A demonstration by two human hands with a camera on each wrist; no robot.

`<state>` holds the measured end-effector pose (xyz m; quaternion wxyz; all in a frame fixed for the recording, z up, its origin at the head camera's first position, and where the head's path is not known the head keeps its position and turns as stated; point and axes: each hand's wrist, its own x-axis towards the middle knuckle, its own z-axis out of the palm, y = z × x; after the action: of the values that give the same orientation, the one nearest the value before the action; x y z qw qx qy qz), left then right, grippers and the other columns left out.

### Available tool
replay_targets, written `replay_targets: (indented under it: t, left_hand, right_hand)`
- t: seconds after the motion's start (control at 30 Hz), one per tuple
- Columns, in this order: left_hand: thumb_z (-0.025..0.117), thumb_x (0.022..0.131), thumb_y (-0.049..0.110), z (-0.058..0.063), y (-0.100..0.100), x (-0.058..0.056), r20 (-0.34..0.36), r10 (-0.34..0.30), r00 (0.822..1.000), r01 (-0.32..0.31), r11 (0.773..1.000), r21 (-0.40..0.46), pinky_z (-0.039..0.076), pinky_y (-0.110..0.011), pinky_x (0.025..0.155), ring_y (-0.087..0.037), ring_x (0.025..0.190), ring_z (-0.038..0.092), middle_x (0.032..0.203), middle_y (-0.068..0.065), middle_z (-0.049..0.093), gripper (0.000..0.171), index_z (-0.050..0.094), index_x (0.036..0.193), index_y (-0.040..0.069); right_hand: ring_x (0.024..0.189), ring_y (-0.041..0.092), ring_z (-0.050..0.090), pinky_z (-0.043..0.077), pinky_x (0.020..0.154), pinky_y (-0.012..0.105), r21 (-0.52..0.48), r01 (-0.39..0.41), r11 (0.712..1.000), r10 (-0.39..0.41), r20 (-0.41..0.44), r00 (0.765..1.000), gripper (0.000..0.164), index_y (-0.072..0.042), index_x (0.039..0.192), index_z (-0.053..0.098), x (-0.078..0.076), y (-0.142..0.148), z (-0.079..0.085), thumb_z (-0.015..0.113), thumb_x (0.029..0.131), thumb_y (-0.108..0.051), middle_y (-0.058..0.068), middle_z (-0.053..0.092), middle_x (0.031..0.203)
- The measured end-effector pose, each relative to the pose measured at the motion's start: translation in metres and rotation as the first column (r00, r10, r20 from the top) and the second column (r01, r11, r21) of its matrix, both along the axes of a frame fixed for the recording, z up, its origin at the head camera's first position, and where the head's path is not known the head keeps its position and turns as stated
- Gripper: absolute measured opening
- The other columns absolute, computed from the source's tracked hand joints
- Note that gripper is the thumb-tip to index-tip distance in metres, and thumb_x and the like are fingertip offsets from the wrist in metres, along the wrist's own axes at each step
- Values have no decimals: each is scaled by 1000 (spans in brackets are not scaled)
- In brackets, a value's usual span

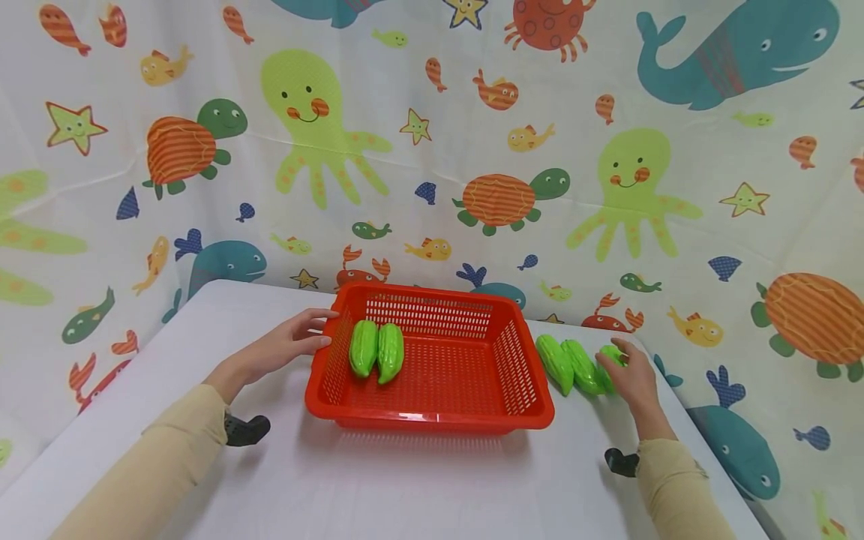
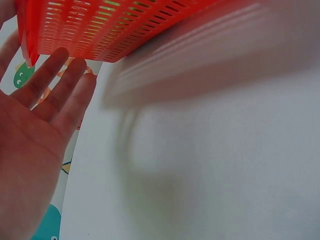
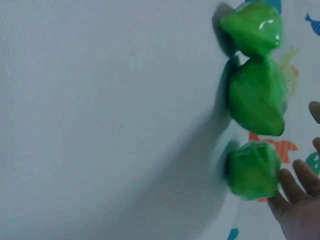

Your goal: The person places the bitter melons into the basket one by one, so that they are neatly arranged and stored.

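A red plastic basket [image 1: 432,375] stands on the white table. Two green ribbed gourds [image 1: 364,349] lie side by side at its left end. My left hand [image 1: 290,345] is at the basket's left rim, its fingertips right at the red wall; in the left wrist view the fingers [image 2: 67,102] look fairly straight. To the right of the basket are three more green gourds [image 1: 577,366] in a row. Over the rightmost gourd [image 3: 254,170] is my right hand [image 1: 631,375], fingers spread and fingertips close against its side, partly covering it in the head view.
Behind the white table [image 1: 418,495] hangs a curtain [image 1: 432,150] printed with sea animals. The table's right edge runs close beside the right hand. A dark wrist device [image 1: 246,430] sits on each forearm, by the beige sleeves.
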<state>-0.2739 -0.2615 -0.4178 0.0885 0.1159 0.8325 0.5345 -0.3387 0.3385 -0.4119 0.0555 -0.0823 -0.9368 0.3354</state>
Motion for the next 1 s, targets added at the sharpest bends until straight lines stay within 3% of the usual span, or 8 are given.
replay_targets:
  t: [0.3, 0.77, 0.9, 1.0]
  left_hand:
    - [60, 96, 40, 1, 0, 1, 4, -3, 1000, 3, 1000, -1, 47, -54, 98, -40, 131, 42, 146, -18, 40, 66, 30, 151, 20]
    - [59, 97, 41, 5, 1, -3, 17, -21, 1000, 21, 1000, -4, 44, -58, 100, -41, 133, 39, 146, -19, 40, 64, 31, 150, 21]
    - [59, 97, 40, 5, 1, -1, 26, -15, 1000, 15, 1000, 1, 44, -58, 100, -41, 132, 40, 146, -19, 40, 64, 31, 150, 20]
    - [58, 97, 40, 4, 0, 0, 28, -13, 1000, 12, 1000, 3, 44, -58, 100, -41, 132, 41, 145, -19, 40, 64, 31, 150, 19]
  right_hand:
    - [136, 48, 29, 32, 107, 62, -10, 35, 999, -35, 10, 999, 63, 0, 149, 32, -1, 17, -13, 58, 98, -27, 30, 29, 150]
    - [125, 53, 39, 35, 103, 62, 100, -78, 992, 77, 10, 997, 53, 6, 139, 44, -1, 31, -22, 60, 96, -22, 36, 35, 143]
    - [124, 55, 39, 36, 102, 64, 156, -131, 979, 123, 61, 991, 55, 5, 140, 43, -2, 32, -18, 60, 97, -24, 38, 34, 141]
    - [128, 57, 31, 31, 103, 68, 188, -172, 967, 151, 123, 981, 58, 4, 142, 40, -2, 33, -14, 60, 96, -26, 39, 32, 141]
